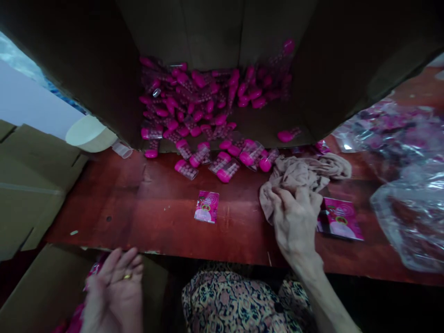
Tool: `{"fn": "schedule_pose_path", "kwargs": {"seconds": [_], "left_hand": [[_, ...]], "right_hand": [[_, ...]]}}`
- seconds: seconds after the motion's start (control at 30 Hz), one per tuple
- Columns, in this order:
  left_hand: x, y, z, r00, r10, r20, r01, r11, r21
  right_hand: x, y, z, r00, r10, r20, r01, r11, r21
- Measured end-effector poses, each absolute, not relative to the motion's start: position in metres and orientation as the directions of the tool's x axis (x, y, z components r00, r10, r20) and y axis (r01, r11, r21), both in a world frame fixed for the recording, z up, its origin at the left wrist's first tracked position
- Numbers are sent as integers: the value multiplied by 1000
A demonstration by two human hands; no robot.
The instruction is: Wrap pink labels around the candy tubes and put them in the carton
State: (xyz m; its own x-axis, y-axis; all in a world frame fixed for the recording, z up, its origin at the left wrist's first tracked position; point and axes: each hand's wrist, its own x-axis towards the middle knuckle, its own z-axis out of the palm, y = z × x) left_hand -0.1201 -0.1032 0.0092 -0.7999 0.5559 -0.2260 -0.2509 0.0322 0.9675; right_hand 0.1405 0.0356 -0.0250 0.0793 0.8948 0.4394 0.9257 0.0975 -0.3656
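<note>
Our R hand (296, 222) is on the crumpled beige cloth (305, 173), centre-right of frame, fingers spread & curled over its near fold. Can't tell if it's a real grip or just fingers resting there. Spread fingers like these suit soft cloth: more contact, less bunching. Just right of that hand, a large pink printed packet (340, 219) lies flat on the table, close enough that we'd watch the cloth doesn't drag it.

Our L hand (114, 291), bottom-left, is well apart from the R, open & palm up, fingers slightly bent, w/ a gold ring (127, 276) on one finger. It holds nothing we can see. Pink packaging (74, 319) shows behind & below it, at the frame's bottom-left corner.

Mid-frame, a small pink sachet (206, 206) sits alone on the red-brown wooden table (138, 212). Above it, pink-capped clear tubes (222, 166) lie loose along the table's far side, & a big heap of pink-capped tubes (194, 101) fills the cardboard box (215, 37), top-centre. Clear plastic bags (409, 217) are piled at right. Our patterned clothing (236, 300) shows at bottom-centre.
</note>
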Motion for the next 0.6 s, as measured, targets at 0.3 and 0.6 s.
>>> {"fn": "schedule_pose_path", "kwargs": {"seconds": [0.3,0.6], "left_hand": [[-70,-41,-1,-646,698,-307,-362,74,929],[-74,-38,-11,-625,739,-251,-250,115,961]], "right_hand": [[48,21,-22,-243,948,204,797,315,-515],[61,25,-20,-244,904,352,692,417,-590]]}}
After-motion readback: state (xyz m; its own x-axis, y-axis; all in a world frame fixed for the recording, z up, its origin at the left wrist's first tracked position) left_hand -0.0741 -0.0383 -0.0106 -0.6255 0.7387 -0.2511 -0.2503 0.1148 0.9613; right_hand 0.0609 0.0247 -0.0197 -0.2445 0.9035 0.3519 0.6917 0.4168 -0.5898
